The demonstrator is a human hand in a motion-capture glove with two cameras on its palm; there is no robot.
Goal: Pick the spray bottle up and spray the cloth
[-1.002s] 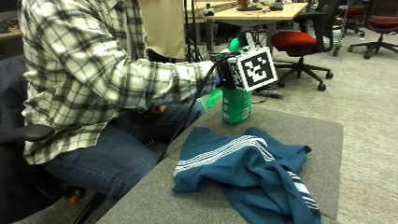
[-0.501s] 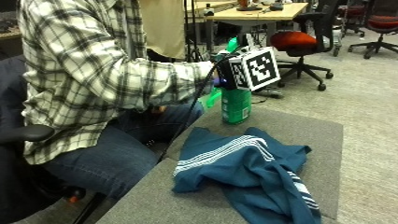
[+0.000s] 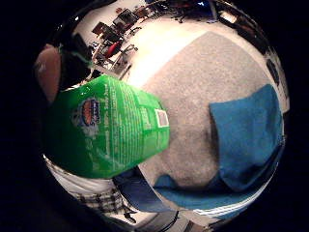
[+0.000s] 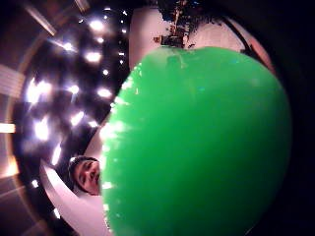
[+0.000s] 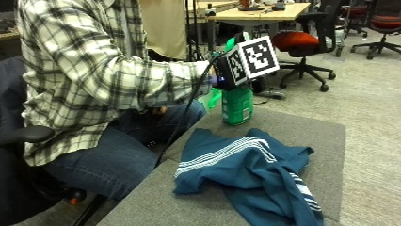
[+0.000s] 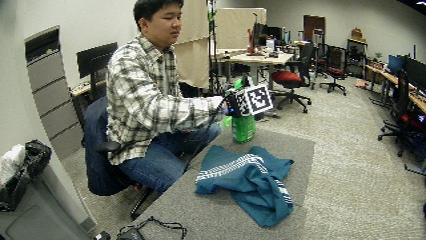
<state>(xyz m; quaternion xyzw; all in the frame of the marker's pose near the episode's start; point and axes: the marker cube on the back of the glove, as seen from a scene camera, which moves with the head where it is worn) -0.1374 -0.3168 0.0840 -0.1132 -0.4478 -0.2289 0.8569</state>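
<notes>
Grey carpeted table (image 5: 313,141) in an office: the gloved right hand (image 5: 220,75) stays wrapped around the green plastic spray bottle (image 5: 237,103), still standing beside the crumpled teal striped cloth (image 5: 251,169); not lifted yet.

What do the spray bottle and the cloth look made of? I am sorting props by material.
Spray bottle: probably glossy, translucent green plastic with a printed label; light glows through its wall. Cloth: soft teal fabric with white stripes, lying in limp folds; the fibre cannot be told.

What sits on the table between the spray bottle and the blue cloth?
Nothing: only bare grey table separates the spray bottle from the cloth, shown in the outside view.
</notes>
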